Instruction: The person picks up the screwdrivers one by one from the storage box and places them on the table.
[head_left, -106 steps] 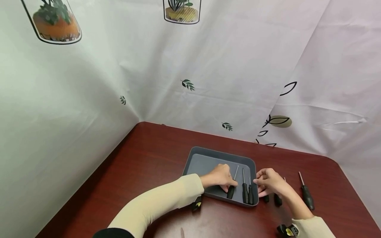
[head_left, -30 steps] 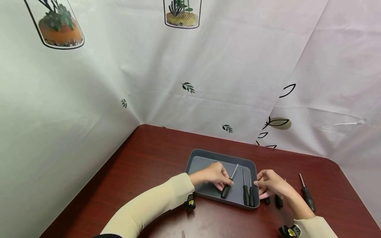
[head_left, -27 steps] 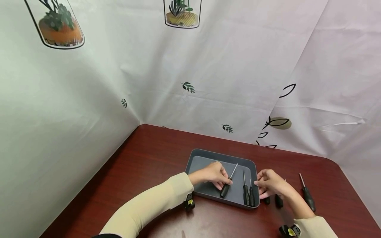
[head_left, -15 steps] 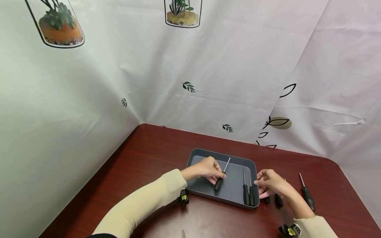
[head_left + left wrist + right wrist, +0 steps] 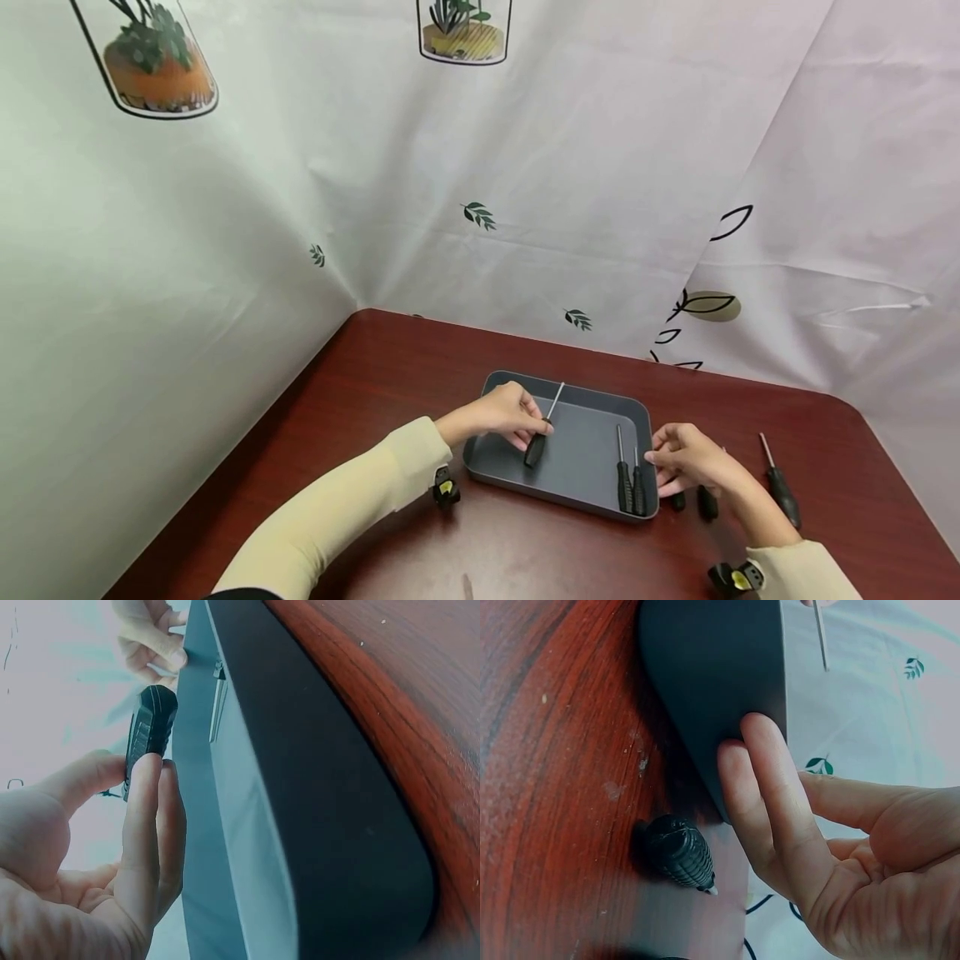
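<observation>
My left hand [image 5: 506, 412] pinches a screwdriver [image 5: 536, 448] by its black handle over the left half of the grey tray [image 5: 555, 493]. The shank points up and away. In the left wrist view the black handle [image 5: 154, 724] sits between thumb and fingertips, above the tray's wall. My right hand [image 5: 690, 457] grips the tray's right rim, thumb over the edge and fingers [image 5: 776, 780] along the outer wall in the right wrist view. Side by side at the tray's right end lie two screwdrivers, a larger one [image 5: 624, 486] and a slimmer one [image 5: 638, 490].
Right of the tray, a long screwdriver [image 5: 782, 497] lies on the red-brown table [image 5: 405, 375]. Two more black handles, one nearer [image 5: 707, 503] and one beside the tray [image 5: 678, 502], are partly hidden by my right hand. A white printed cloth [image 5: 525, 208] hangs behind the table.
My left hand has moved left across the tray with the screwdriver, lifting it and carrying it away from the other two. The right hand stays at the tray's right rim.
</observation>
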A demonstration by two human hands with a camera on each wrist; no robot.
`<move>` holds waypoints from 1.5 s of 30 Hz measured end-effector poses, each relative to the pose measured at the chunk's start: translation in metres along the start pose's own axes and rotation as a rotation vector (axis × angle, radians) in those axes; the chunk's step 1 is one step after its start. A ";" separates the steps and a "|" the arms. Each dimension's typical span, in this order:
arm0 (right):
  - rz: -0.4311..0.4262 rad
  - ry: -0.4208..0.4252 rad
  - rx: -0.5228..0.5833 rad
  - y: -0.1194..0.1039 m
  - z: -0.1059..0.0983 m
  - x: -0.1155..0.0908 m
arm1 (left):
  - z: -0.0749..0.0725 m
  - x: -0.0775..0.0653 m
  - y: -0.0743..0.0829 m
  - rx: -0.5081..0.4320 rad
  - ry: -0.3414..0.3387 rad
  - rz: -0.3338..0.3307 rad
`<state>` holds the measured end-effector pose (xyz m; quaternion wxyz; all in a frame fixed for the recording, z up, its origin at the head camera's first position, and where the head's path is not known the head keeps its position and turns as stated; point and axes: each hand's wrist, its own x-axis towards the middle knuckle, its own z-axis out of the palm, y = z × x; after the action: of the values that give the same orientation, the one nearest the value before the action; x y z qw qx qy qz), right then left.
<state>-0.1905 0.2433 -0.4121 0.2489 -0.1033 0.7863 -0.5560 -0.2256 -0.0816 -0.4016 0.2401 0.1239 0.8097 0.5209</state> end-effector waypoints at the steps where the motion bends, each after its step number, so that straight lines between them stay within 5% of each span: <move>1: 0.003 0.001 0.002 0.000 0.000 0.000 | -0.001 -0.001 0.000 -0.002 -0.002 0.003; 15: 0.005 -0.010 0.011 -0.001 -0.001 0.000 | -0.026 -0.013 -0.006 0.011 0.041 0.026; 45: 0.007 -0.013 0.013 0.000 -0.001 -0.001 | -0.075 -0.035 -0.030 -0.057 0.157 -0.046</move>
<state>-0.1897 0.2443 -0.4117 0.2566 -0.1026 0.7814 -0.5596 -0.2334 -0.1691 -0.3944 0.1914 0.0570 0.8135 0.5462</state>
